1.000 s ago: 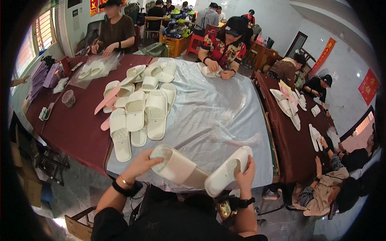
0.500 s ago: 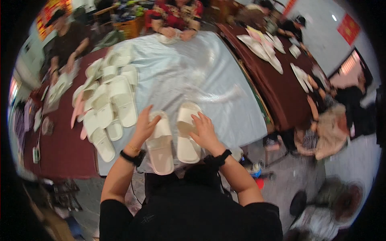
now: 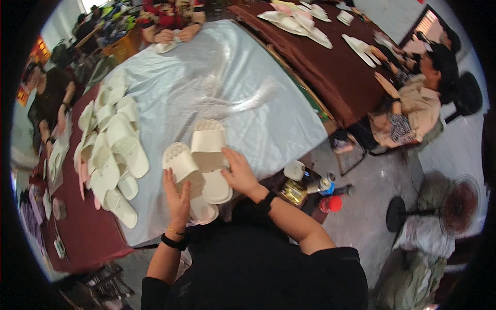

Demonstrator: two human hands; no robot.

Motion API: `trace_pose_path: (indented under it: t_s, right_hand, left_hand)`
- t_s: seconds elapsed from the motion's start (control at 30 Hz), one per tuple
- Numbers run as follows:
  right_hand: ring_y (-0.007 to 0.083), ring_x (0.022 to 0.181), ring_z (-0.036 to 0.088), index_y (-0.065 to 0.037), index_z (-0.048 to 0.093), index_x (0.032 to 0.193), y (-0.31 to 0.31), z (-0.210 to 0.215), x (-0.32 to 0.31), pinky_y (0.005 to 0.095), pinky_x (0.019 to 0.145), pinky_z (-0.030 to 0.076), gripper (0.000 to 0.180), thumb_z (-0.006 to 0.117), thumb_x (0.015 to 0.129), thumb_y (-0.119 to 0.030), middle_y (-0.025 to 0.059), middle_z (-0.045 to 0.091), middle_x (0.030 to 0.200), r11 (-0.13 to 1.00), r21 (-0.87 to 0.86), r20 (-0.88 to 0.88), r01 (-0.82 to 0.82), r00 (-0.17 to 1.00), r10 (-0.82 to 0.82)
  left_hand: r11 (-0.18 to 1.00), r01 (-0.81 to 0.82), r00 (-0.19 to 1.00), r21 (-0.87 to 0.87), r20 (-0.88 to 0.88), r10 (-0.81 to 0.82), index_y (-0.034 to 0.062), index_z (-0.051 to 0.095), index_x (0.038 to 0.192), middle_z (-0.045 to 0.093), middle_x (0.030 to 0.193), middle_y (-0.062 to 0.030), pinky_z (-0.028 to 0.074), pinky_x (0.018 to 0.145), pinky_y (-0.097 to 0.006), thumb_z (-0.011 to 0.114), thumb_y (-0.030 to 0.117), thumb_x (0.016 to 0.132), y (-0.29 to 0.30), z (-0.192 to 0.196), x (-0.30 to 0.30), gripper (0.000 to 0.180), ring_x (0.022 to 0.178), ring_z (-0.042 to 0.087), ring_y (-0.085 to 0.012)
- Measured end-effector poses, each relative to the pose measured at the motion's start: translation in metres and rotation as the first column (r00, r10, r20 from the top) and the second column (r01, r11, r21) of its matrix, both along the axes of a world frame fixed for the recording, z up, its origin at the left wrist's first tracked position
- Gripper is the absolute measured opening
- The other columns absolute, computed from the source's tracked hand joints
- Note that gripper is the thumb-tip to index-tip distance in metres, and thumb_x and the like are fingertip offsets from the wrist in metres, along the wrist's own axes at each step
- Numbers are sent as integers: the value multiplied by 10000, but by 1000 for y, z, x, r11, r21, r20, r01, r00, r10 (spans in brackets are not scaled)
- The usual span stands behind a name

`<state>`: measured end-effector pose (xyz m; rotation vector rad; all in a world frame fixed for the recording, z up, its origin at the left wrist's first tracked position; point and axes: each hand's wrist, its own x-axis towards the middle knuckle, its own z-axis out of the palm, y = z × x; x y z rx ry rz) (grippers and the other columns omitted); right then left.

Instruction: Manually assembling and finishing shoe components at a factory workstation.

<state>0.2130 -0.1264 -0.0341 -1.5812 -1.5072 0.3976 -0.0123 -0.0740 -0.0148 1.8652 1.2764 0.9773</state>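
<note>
Two cream slippers lie side by side at the near edge of a table under a shiny pale-blue sheet (image 3: 217, 67). My left hand (image 3: 178, 199) lies on the left slipper (image 3: 177, 161), fingers over its strap. The fingers of my right hand (image 3: 238, 173) press on the strap of the right slipper (image 3: 208, 140), which sits slightly farther up the table. Both slippers point away from me, with their heels toward the table edge. A dark band is on each of my wrists.
A heap of cream slippers (image 3: 114, 142) covers the sheet's left side, with pink ones (image 3: 82, 178) beside it on a dark red cloth (image 3: 77, 232). Clear plastic wrap (image 3: 232, 98) lies mid-table. People sit across (image 3: 173, 20), left (image 3: 49, 98) and right (image 3: 413, 103). Bottles (image 3: 320, 188) and a fan (image 3: 454, 201) stand on the floor.
A second ago I held one slipper in each hand above the table edge. Both now lie on the sheet side by side with my hands on top.
</note>
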Motion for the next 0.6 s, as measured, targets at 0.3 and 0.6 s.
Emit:
trace_pose_path:
  t_s: [0.3, 0.6]
  right_hand:
    - [365, 1037, 505, 25, 463, 1254, 5, -3, -14, 410, 906, 412, 509, 594, 773, -76, 204, 550, 1145, 995, 87, 66, 54, 996, -60]
    - [372, 989, 508, 42, 468, 1240, -6, -6, -10, 432, 890, 407, 475, 579, 796, -81, 224, 558, 1085, 985, 133, 80, 114, 989, -125]
  left_hand:
    - [973, -51, 954, 227, -276, 114, -68, 338, 1335, 385, 1343, -284, 270, 1061, -460, 639, 236, 804, -21, -19, -51, 682, 1264, 349, -416]
    - [960, -70, 951, 271, -273, 146, -40, 367, 1317, 456, 1296, -236, 290, 1054, -472, 618, 340, 821, -28, -20, -37, 674, 1237, 404, -378]
